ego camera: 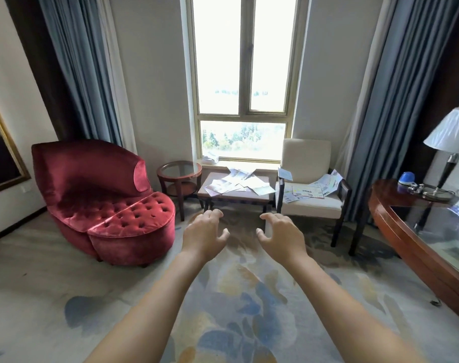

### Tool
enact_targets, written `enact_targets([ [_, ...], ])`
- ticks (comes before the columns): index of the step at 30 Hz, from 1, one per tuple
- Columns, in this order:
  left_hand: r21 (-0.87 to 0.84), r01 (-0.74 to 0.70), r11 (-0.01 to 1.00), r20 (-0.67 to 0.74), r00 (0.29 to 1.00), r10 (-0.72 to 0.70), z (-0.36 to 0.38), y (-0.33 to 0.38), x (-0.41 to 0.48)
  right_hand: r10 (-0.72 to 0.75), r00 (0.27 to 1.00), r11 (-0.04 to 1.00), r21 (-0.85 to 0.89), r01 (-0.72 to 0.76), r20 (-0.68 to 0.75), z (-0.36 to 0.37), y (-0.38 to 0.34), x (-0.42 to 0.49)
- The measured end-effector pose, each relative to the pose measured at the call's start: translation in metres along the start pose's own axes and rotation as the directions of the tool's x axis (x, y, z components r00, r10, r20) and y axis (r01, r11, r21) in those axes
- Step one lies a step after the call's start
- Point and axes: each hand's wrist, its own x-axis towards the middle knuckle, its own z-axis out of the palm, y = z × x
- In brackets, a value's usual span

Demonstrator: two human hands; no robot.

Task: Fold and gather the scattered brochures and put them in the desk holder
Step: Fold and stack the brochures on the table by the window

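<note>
Several unfolded brochures (236, 183) lie scattered on a low table (259, 199) under the window. More brochures (312, 191) are spread over the seat of a cream armchair (305, 155) to its right, one propped on the armrest. One brochure (210, 159) rests on the window sill. My left hand (204, 235) and my right hand (282, 235) are stretched out in front of me above the carpet, well short of the table, fingers apart and curled, holding nothing. No desk holder is recognisable in view.
A red velvet chaise (102, 195) stands at the left, with a round glass side table (179, 170) beside it. A curved wooden desk (417, 244) at the right carries a lamp (448, 142) and a blue object (406, 178). Patterned carpet covers the floor.
</note>
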Motion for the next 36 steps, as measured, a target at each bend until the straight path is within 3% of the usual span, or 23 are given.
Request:
enact_targets([
  [8, 0.013, 0.033, 0.999, 0.023, 0.999, -0.033, 0.029, -0.072, 0.120, -0.031, 1.000, 0.999, -0.023, 0.031, 0.002, 0.072, -0.015, 0.126],
  [19, 0.038, 0.017, 0.999, 0.060, 0.998, -0.019, 0.069, -0.163, 0.262, 0.039, 0.999, 0.999, -0.016, -0.039, -0.021, 0.148, -0.037, 0.273],
  [29, 0.024, 0.004, 1.000, 0.109, 0.994, -0.007, 0.142, -0.192, 0.387, 0.094, 0.996, 0.995, 0.022, -0.093, -0.011, 0.212, 0.004, 0.396],
  [36, 0.021, -0.055, 0.998, 0.132, 0.990, 0.052, 0.199, -0.196, 0.525, 0.153, 0.988, 0.988, 0.004, -0.153, 0.012, 0.254, 0.060, 0.520],
])
